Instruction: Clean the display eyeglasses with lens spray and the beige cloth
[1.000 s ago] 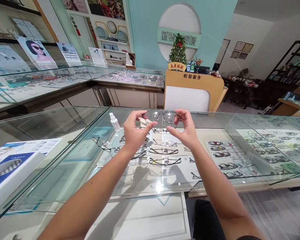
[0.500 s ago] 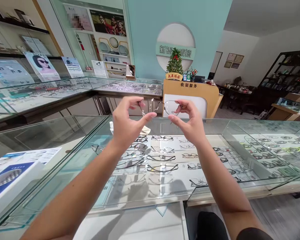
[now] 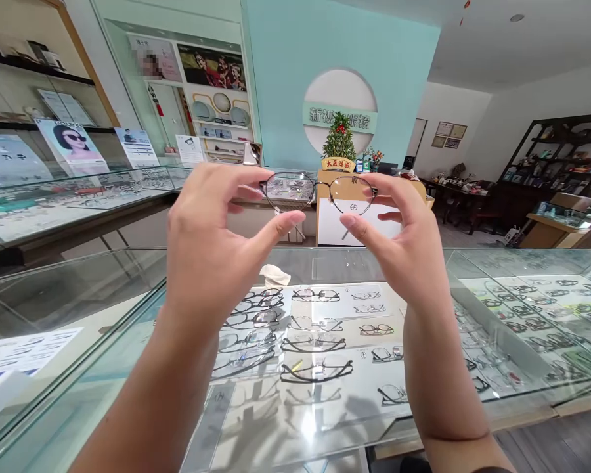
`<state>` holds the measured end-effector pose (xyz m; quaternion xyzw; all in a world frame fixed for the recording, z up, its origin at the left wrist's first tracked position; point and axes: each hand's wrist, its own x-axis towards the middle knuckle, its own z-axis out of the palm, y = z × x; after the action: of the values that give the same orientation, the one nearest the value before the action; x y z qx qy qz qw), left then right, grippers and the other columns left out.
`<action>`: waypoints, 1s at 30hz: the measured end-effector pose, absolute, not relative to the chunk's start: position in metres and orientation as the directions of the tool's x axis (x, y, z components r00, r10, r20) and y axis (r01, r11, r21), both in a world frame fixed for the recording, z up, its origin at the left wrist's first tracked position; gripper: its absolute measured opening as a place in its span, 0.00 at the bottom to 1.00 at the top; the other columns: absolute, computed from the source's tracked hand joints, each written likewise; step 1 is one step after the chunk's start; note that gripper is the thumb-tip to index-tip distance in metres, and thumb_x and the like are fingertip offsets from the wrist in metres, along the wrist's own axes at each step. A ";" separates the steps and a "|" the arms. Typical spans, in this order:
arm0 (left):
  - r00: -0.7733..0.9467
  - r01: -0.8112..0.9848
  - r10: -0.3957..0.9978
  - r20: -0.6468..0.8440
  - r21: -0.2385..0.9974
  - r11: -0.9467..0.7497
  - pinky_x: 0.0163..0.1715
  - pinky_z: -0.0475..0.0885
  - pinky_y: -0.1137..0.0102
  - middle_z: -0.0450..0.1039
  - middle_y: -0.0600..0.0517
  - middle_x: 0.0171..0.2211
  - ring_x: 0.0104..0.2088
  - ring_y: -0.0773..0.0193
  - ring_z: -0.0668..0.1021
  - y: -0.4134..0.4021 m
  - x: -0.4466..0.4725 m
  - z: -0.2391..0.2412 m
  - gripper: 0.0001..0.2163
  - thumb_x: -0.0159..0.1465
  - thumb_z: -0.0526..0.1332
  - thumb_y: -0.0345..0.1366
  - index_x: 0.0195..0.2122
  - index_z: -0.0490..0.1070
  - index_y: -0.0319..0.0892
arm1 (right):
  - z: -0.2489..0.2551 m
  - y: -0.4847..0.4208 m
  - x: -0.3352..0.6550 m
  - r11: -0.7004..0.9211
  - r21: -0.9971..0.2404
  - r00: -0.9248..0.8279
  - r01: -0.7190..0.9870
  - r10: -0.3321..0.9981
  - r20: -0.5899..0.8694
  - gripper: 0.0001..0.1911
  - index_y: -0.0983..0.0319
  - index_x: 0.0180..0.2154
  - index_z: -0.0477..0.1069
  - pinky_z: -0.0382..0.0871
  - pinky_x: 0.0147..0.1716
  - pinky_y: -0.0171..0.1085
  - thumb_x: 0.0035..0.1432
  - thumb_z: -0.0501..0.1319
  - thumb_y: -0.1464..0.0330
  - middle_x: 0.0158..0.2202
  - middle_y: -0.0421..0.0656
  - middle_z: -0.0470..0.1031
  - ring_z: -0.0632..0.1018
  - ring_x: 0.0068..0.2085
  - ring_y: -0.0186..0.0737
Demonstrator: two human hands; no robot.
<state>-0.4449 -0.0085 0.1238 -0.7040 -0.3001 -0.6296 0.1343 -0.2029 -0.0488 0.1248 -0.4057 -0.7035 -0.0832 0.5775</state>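
Observation:
A pair of thin dark-rimmed round eyeglasses (image 3: pixel 322 184) is held up in front of me, above the glass counter. My left hand (image 3: pixel 217 230) pinches its left outer edge between thumb and fingers. At the opposite edge, my right hand (image 3: pixel 398 230) grips the frame the same way. Both lenses are see-through, and the right one bears a small printed mark. Parts of the temples show below the rims; the rest is hidden by my fingers. Under my hands, rows of eyeglass frames (image 3: pixel 316 372) lie inside the glass display case (image 3: pixel 325 266).
A cream cloth (image 3: pixel 276 274) lies on the counter top. At the left are printed sheets (image 3: pixel 29 355) and another glass case (image 3: pixel 103 197). Beyond stands a cashier desk (image 3: pixel 339 226) with a potted plant (image 3: pixel 339 141). More frames fill the case (image 3: pixel 532 305) at right.
Both hands have come closer to me with the eyeglasses, which now look larger and sit slightly higher. The view has tilted up a little. The grip of both hands remains.

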 end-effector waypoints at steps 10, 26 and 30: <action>-0.024 0.587 0.297 0.955 0.254 -0.769 0.37 0.82 0.56 0.82 0.54 0.51 0.42 0.55 0.86 0.002 -0.437 0.118 0.19 0.64 0.78 0.53 0.55 0.82 0.61 | 0.123 -0.052 -0.210 0.522 -0.343 0.083 0.781 0.458 0.885 0.24 0.49 0.63 0.77 0.80 0.54 0.56 0.69 0.71 0.52 0.53 0.47 0.76 0.79 0.53 0.51; -0.030 0.539 0.255 0.967 0.230 -0.810 0.36 0.81 0.55 0.80 0.52 0.50 0.40 0.53 0.85 -0.001 -0.428 0.115 0.17 0.65 0.77 0.54 0.52 0.81 0.61 | 0.123 -0.056 -0.205 0.477 -0.358 0.079 0.802 0.510 0.856 0.23 0.54 0.59 0.76 0.79 0.52 0.53 0.69 0.68 0.51 0.55 0.49 0.79 0.81 0.51 0.51; -0.042 0.548 0.216 0.975 0.204 -0.811 0.34 0.81 0.56 0.80 0.52 0.49 0.38 0.54 0.84 0.001 -0.425 0.114 0.18 0.64 0.78 0.56 0.51 0.80 0.59 | 0.123 -0.054 -0.203 0.475 -0.343 0.070 0.810 0.503 0.861 0.22 0.54 0.58 0.77 0.79 0.52 0.54 0.68 0.69 0.51 0.54 0.49 0.80 0.81 0.50 0.51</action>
<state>-0.4247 0.0010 0.1137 -0.6807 -0.2807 -0.6650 0.1246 -0.2030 -0.0539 0.1231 -0.4922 -0.6671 -0.1420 0.5409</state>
